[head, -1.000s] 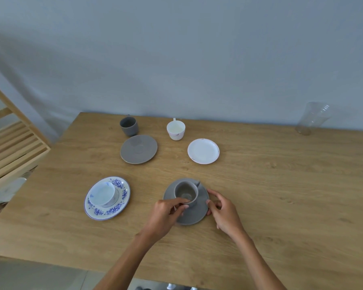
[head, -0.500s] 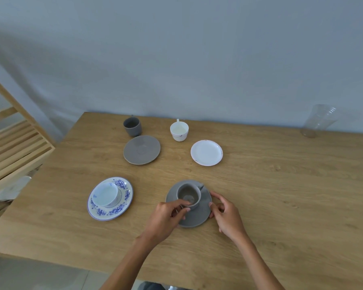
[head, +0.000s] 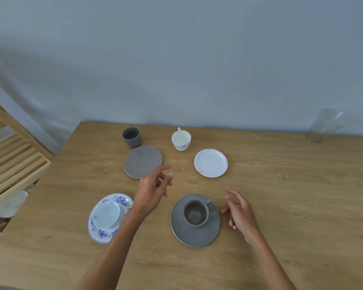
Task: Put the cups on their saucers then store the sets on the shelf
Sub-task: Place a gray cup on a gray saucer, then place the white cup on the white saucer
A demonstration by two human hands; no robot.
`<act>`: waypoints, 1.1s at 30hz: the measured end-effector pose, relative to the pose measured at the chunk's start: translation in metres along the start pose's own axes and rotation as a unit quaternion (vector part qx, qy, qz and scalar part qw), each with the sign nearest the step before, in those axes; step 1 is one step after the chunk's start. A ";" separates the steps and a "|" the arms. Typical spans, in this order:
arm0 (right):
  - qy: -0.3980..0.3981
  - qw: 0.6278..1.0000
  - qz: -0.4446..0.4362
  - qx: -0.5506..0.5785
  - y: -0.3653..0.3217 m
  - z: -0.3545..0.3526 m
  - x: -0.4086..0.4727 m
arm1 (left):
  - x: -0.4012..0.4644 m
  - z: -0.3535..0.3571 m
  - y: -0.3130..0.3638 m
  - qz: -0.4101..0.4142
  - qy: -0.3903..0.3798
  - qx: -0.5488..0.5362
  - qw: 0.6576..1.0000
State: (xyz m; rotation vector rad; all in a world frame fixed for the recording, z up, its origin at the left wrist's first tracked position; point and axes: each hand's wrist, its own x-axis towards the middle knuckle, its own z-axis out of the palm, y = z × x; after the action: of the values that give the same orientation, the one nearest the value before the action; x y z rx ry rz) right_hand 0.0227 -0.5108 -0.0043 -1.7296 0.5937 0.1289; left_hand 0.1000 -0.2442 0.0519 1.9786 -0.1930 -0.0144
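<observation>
Near grey set: grey cup [head: 196, 213] sits upright in the middle of its grey saucer [head: 195, 233], near edge of the wooden table [head: 281, 206], handle pointing back-right. Nobody's touching it.
Left hand [head: 153, 189]: up off the table, forearm coming in from the bottom and crossing over the right edge of the blue floral saucer [head: 101, 232]. Fingers loosely spread and a bit curled, index pointing toward the far side. Holding nothing, touching nothing as far as I can see.
Right hand [head: 240, 213]: just right of the grey saucer, palm turned inward, fingers relaxed and parted. Empty too. Can't tell if it's resting on the wood or floating just above it.
Blue set: pale blue cup [head: 107, 213] is on the floral saucer, tilted, sitting toward the left side rather than dead centre.
Far grey pair: dark grey cup [head: 131, 137] stands on the table just behind the empty grey saucer [head: 142, 161], not on it. The left hand's fingertips are close to that saucer's front-right edge.
White pair: white cup [head: 181, 140] upright on the table, white saucer [head: 210, 163] off to its front-right, apart from it.
Shelf: slatted wooden shelf [head: 13, 164] at the left, beside the table.
Extra: clear plastic cup [head: 325, 124] at the far right by the wall.
</observation>
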 end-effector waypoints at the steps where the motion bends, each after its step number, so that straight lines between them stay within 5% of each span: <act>1: 0.005 1.000 0.001 0.003 -0.006 0.002 0.006 | 0.015 -0.002 0.000 0.005 0.004 0.009 1.000; 13: 0.069 0.997 0.038 0.008 -0.046 0.025 0.069 | 0.150 0.020 -0.028 0.002 -0.042 0.155 0.987; 26: 0.097 0.994 0.047 -0.029 -0.049 0.030 0.080 | 0.158 0.048 -0.039 0.012 -0.014 0.193 0.981; 33: 0.094 0.994 0.051 -0.011 -0.054 0.029 0.087 | 0.142 0.046 -0.032 0.107 0.006 0.199 0.974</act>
State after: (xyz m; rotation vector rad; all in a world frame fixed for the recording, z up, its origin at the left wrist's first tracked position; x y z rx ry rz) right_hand 0.1291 -0.5038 0.0018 -1.7441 0.8232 0.0442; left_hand 0.2394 -0.2934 0.0151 2.3453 -0.4278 0.1901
